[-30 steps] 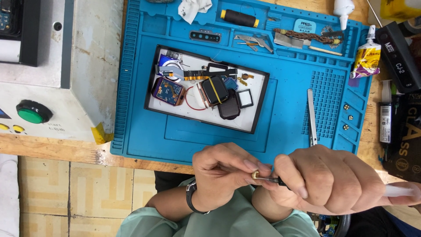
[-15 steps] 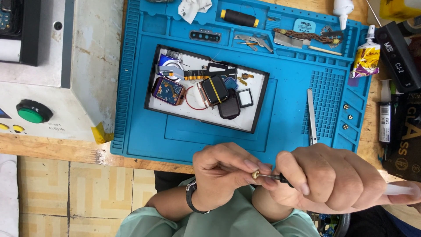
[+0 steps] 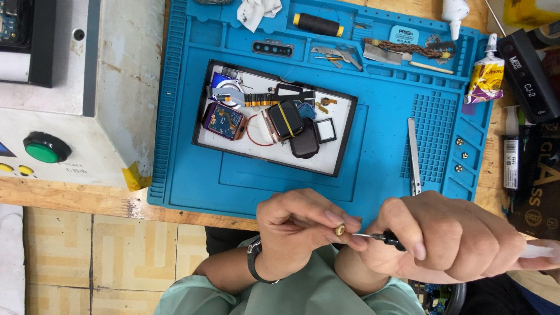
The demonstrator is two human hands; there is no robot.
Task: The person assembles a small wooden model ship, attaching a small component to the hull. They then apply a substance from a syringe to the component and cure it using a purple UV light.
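Barely anything has shifted over the last second: the blue work mat [image 3: 175, 175] lies as it did on the wooden bench [image 3: 70, 195], and the black-rimmed parts tray [image 3: 341, 149] sits unchanged near the mat's middle. Both hands stay just off the bench's near edge, so the fine fitting work seems to be continuing. The right hand [image 3: 449, 245] is clenched round a slim screwdriver [image 3: 376, 237], tip pointing left. The left hand [image 3: 303, 224] pinches a tiny brass-coloured part [image 3: 339, 230], rounded and shiny, right at that tip.
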